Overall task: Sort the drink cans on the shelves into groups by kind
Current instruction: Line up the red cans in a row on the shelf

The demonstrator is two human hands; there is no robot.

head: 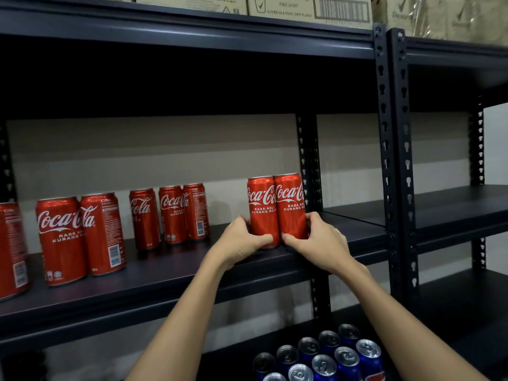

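Head view showed the left hand [242, 240] and right hand [320, 240] each gripping one of two red cola cans [276, 210] at the middle shelf's [165, 273] right end; next, probably sliding them left toward the other reds.

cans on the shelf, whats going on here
A person is sorting cans. The left hand grips one red Coca-Cola can and the right hand grips the one touching it, both upright on the middle shelf. More red cans stand further left; blue cans sit on the shelf below.
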